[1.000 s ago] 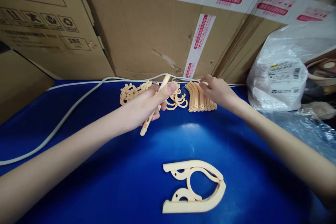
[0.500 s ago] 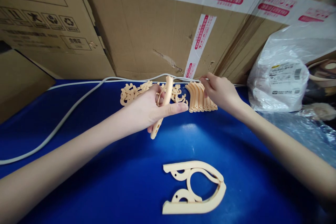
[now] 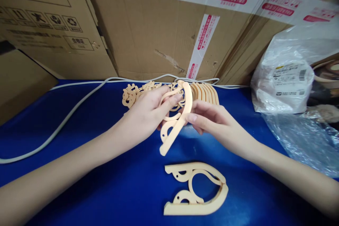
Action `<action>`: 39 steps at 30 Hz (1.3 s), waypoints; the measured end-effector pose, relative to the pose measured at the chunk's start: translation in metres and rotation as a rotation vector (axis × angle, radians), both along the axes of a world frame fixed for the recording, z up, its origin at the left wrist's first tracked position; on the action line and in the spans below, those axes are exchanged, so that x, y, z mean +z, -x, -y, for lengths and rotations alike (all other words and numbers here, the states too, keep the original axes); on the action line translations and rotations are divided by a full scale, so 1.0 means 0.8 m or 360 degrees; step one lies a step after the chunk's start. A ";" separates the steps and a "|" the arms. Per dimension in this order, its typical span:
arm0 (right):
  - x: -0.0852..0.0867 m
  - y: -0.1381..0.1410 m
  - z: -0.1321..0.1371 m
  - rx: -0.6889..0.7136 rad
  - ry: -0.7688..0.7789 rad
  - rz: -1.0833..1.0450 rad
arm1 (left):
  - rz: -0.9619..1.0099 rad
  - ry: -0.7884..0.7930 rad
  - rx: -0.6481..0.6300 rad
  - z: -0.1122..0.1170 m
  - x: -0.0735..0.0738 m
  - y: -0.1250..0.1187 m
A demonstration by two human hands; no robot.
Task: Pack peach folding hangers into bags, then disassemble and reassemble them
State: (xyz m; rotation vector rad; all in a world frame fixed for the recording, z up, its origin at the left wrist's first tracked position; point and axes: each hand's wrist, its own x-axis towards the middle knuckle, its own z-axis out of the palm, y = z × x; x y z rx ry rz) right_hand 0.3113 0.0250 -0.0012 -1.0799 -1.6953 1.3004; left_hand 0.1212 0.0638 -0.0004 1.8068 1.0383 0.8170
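Note:
Over the blue surface I hold a beige folding hanger [image 3: 188,97], its curved arm slanting down toward me. My left hand [image 3: 152,111] grips its thin curved inner piece, thumb on top. At the arm's right edge, my right hand [image 3: 212,118] pinches it between thumb and fingers. Nearer to me another beige folding hanger [image 3: 196,209] lies flat, folded, with its two arms pointing left. Behind my hands sit a heap of small curved beige pieces [image 3: 129,95] and a row of curved beige hanger arms [image 3: 209,93], both partly covered.
Large cardboard boxes [image 3: 148,31] stand along the back and left of the blue surface [image 3: 111,190]. A white cable [image 3: 76,107] runs along the back and curves down the left. At right are a white plastic bag [image 3: 283,81] and clear plastic film [image 3: 299,141].
My right hand has come from the row of arms down to the hanger and now grips it. My left hand has turned the hanger so its flat side and inner pieces show.

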 end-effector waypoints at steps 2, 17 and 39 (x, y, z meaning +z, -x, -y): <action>0.000 0.000 -0.006 -0.0030 0.0056 -0.0081 | -0.0036 -0.0015 -0.0032 0.002 -0.006 -0.001; 0.009 -0.053 -0.040 -0.0297 -0.1193 0.1259 | -0.0218 -0.0607 -0.0143 -0.003 0.005 0.006; 0.021 -0.072 -0.058 -0.0279 -0.0105 -0.0062 | -0.0833 -0.0232 0.0191 -0.120 -0.026 -0.078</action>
